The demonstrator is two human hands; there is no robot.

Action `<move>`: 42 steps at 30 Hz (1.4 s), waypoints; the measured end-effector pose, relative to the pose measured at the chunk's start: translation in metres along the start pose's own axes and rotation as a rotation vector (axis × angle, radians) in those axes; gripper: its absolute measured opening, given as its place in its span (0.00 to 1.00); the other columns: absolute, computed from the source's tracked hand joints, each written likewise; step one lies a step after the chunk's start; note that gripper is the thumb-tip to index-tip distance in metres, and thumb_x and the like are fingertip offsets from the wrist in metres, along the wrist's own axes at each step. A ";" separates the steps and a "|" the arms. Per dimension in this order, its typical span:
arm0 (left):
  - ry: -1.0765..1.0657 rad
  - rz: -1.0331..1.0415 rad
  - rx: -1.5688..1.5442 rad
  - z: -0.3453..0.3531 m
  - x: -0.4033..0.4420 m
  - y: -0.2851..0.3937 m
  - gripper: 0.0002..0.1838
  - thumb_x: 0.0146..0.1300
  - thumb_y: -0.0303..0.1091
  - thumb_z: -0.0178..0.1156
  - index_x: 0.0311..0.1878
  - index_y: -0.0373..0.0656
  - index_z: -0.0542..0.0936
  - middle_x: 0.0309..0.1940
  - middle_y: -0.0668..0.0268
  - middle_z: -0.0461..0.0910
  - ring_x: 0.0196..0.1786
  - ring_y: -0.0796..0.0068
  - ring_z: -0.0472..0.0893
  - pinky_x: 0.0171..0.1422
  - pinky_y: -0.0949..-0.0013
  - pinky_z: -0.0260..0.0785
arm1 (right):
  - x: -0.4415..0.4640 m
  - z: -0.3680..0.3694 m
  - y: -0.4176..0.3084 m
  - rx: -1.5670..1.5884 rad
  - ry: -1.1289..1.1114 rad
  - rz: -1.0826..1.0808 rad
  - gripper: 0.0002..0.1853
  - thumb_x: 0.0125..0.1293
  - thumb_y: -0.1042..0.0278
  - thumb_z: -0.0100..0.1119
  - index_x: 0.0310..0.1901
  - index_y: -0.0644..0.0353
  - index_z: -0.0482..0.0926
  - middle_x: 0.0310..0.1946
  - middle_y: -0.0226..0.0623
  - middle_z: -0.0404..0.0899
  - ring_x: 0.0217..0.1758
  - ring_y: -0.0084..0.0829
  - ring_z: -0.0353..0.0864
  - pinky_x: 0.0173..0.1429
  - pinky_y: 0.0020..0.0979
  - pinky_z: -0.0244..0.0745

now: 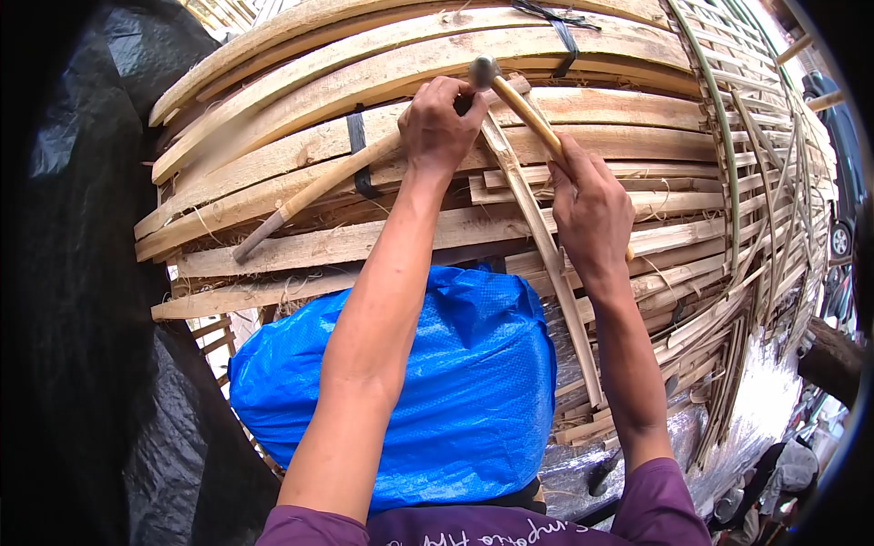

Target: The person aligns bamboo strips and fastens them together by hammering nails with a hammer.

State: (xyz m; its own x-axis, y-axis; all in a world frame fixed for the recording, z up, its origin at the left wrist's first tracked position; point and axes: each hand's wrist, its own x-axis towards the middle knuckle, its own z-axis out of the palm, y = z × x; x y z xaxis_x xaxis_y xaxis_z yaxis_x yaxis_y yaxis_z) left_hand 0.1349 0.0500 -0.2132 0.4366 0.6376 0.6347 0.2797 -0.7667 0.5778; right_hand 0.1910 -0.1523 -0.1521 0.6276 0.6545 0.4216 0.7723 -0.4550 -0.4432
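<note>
My right hand [590,207] grips the wooden handle of a hammer [526,116], whose metal head is raised beside my left fingertips. My left hand [443,126] is closed in a pinch by the hammer head; whatever lies between the fingers is too small to make out. Under that hand a round wooden stick [319,194] runs slantwise, its darker end at lower left. A long split strip [537,218] meets the stick near my left fingers and slopes down toward my right forearm. Rough wooden slats [364,238] lie side by side beneath both hands.
A blue tarp-covered bundle [473,373] sits below my forearms. Black plastic sheeting [82,364] hangs on the left. Black ties [358,136] bind some slats. Thin bamboo latticework [756,136] stands at right, with a log end [830,359] and a vehicle [842,205] beyond.
</note>
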 end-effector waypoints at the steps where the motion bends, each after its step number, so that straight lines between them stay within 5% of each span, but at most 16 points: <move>1: 0.003 0.001 0.004 0.000 0.000 0.001 0.08 0.59 0.38 0.72 0.34 0.44 0.86 0.33 0.63 0.87 0.37 0.64 0.87 0.43 0.63 0.79 | 0.000 0.000 0.000 0.002 -0.005 0.004 0.17 0.71 0.64 0.61 0.59 0.52 0.82 0.39 0.43 0.84 0.36 0.50 0.85 0.37 0.47 0.79; 19: 0.015 0.018 -0.035 -0.001 -0.001 -0.001 0.08 0.60 0.37 0.71 0.31 0.44 0.85 0.32 0.64 0.86 0.37 0.65 0.87 0.43 0.63 0.79 | 0.003 0.001 0.001 0.244 -0.035 0.085 0.17 0.71 0.69 0.59 0.59 0.61 0.80 0.44 0.52 0.85 0.44 0.51 0.86 0.46 0.46 0.80; 37: -0.012 -0.026 -0.031 -0.001 0.002 0.000 0.07 0.59 0.37 0.72 0.30 0.45 0.87 0.32 0.66 0.87 0.35 0.67 0.87 0.41 0.62 0.79 | 0.002 -0.004 -0.006 0.030 -0.043 0.030 0.17 0.72 0.66 0.59 0.61 0.56 0.79 0.41 0.46 0.85 0.40 0.50 0.86 0.42 0.47 0.80; 42: -0.010 -0.014 -0.009 -0.001 0.000 0.000 0.07 0.59 0.37 0.72 0.31 0.45 0.87 0.31 0.66 0.87 0.35 0.67 0.87 0.40 0.62 0.79 | 0.005 -0.009 -0.012 0.183 -0.009 0.083 0.17 0.72 0.66 0.59 0.60 0.56 0.80 0.40 0.46 0.85 0.39 0.51 0.86 0.42 0.47 0.79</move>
State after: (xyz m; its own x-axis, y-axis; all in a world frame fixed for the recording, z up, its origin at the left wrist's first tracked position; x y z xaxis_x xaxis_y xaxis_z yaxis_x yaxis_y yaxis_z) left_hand 0.1338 0.0504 -0.2126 0.4413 0.6476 0.6212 0.2783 -0.7569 0.5913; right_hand 0.1856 -0.1493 -0.1376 0.6865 0.6255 0.3708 0.6869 -0.3906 -0.6128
